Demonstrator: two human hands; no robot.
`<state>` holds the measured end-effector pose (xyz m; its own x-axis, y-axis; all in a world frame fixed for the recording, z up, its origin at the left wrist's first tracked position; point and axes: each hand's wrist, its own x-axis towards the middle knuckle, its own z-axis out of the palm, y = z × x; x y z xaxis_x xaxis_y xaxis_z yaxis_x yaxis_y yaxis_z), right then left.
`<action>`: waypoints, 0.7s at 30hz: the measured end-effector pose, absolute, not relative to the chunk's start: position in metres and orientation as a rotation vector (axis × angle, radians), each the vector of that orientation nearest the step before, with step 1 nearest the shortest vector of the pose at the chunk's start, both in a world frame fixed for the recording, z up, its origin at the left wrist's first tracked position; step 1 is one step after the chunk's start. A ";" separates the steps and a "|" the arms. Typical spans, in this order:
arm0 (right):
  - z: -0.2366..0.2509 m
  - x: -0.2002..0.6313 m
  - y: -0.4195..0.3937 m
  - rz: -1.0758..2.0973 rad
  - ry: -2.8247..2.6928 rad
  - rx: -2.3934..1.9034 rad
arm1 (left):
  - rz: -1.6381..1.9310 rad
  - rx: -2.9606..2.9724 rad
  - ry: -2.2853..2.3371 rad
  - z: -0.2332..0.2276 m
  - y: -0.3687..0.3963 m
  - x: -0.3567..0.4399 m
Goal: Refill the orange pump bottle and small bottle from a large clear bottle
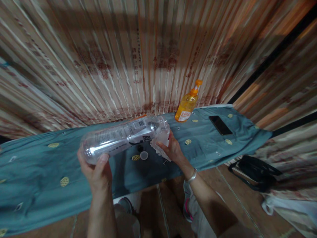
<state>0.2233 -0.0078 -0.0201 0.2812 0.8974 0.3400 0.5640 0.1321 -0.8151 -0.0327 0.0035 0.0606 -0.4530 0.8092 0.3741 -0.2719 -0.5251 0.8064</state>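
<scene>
My left hand (97, 170) grips the base of a clear plastic bottle (123, 137) with a white printed label, held sideways above the cloth-covered table (37, 165). My right hand (172, 148) is at the bottle's neck end, holding a crumpled white cloth or tissue (159, 145) against it. A small white bottle cap (144, 155) lies on the blue cloth just below the bottle.
An orange pump bottle (187, 104) stands at the table's back edge by the corrugated wall. A black phone (220, 125) lies flat to its right. A black bag (255, 172) and white fabric (292, 208) sit on the floor at right.
</scene>
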 end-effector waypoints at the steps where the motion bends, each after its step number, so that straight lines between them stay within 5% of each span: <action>1: -0.020 0.223 -0.008 0.423 -1.400 -1.549 | 2.025 1.029 0.898 0.061 0.003 -0.032; 21: -0.012 0.222 -0.008 0.445 -1.423 -1.501 | 2.035 1.135 1.027 0.059 0.003 -0.033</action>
